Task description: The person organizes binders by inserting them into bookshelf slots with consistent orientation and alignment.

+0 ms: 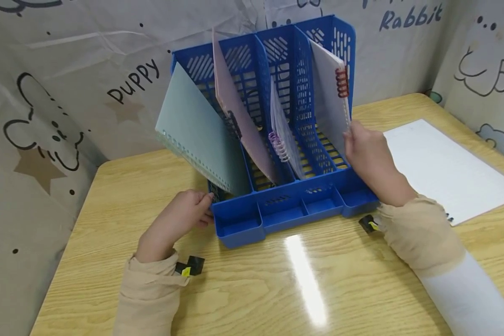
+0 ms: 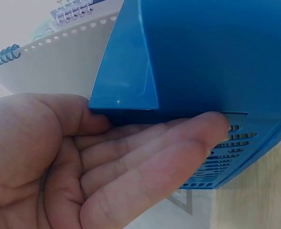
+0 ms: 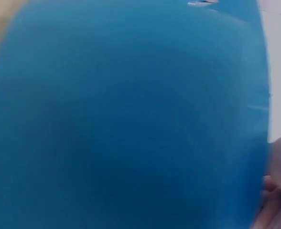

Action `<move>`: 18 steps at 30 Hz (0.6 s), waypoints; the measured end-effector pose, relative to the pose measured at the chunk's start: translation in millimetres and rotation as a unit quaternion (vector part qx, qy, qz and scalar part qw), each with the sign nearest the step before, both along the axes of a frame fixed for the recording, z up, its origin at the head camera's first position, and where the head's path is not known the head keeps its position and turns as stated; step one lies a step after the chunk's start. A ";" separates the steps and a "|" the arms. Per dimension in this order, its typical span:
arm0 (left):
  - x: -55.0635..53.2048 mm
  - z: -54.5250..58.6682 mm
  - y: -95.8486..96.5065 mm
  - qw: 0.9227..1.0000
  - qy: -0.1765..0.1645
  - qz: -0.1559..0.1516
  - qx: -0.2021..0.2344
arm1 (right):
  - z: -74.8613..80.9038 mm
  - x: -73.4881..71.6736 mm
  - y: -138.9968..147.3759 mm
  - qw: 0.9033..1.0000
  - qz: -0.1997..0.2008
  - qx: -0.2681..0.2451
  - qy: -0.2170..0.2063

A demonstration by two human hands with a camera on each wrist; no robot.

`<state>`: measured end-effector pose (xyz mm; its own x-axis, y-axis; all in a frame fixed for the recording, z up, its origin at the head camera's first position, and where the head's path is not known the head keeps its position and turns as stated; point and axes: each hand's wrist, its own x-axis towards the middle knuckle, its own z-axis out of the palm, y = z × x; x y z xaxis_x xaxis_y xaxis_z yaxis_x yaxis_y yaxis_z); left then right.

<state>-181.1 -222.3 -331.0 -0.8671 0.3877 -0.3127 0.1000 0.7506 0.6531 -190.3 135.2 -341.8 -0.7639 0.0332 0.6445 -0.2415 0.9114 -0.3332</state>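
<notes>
A blue plastic file organizer stands on the table, with notebooks upright in its slots. My left hand grips its left side near the front; in the left wrist view the thumb is at the wall's edge and the fingers run along the outside. Farther right, my right hand holds the front of the right side wall, its far fingers hidden. From left to right the slots hold a pale green notebook, a pink one, a purple-ringed one and a white red-ringed one. Blue plastic fills the right wrist view.
A white notebook with black rings lies flat at the right of the wooden table. Behind and at the sides hangs a printed cloth with cartoon animals. Small dividers split the organizer's front tray.
</notes>
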 end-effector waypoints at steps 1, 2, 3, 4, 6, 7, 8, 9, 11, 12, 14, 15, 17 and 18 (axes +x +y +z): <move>0.4 0.2 0.1 1.000 0.000 0.001 0.000 | 2.8 2.2 0.0 1.000 -0.002 0.018 -0.024; 0.7 0.4 0.2 1.000 0.000 0.002 0.000 | 6.0 4.9 -0.5 0.998 -0.004 0.034 -0.049; 0.8 0.5 0.1 1.000 0.000 0.003 0.000 | 9.5 7.4 -1.5 0.996 -0.008 0.047 -0.078; 0.7 0.6 0.3 1.000 -0.001 0.004 0.000 | 12.4 9.5 -2.6 0.993 -0.010 0.058 -0.104; 0.6 0.9 0.4 1.000 -0.001 0.006 -0.001 | 16.9 13.0 -5.1 0.987 -0.014 0.069 -0.148; 0.2 0.9 0.2 1.000 -0.001 0.006 -0.003 | 18.6 14.3 -6.5 0.984 -0.015 0.071 -0.164; 0.1 1.0 0.0 1.000 -0.001 0.006 -0.003 | 19.9 15.7 -7.8 0.982 -0.017 0.072 -0.176; -0.1 1.0 -0.1 1.000 0.000 0.005 -0.003 | 21.2 16.8 -9.0 0.980 -0.019 0.072 -0.187; -0.3 0.9 -0.2 1.000 0.000 0.006 -0.003 | 23.6 19.9 -11.3 0.976 -0.022 0.074 -0.202; -0.4 0.7 -0.2 1.000 0.001 0.006 -0.003 | 24.8 21.5 -12.6 0.975 -0.023 0.077 -0.209; -0.2 1.0 0.0 1.000 0.001 0.004 -0.001 | 28.0 25.8 -15.6 0.971 -0.027 0.086 -0.220; -0.3 0.8 -0.1 1.000 0.001 0.004 0.000 | 29.9 28.5 -17.5 0.969 -0.029 0.091 -0.226; -0.1 0.8 -0.1 1.000 0.000 0.002 0.004 | 34.1 35.2 -21.4 0.967 -0.032 0.102 -0.231; 0.0 1.2 -0.3 1.000 -0.001 0.001 0.007 | 36.4 39.1 -23.6 0.966 -0.030 0.104 -0.233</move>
<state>-181.1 -222.6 -329.8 -0.8674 0.3894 -0.3097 0.0964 0.7422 0.6632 -151.2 111.6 -305.4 -0.9735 -0.0064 0.2285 -0.0534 0.9783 -0.2002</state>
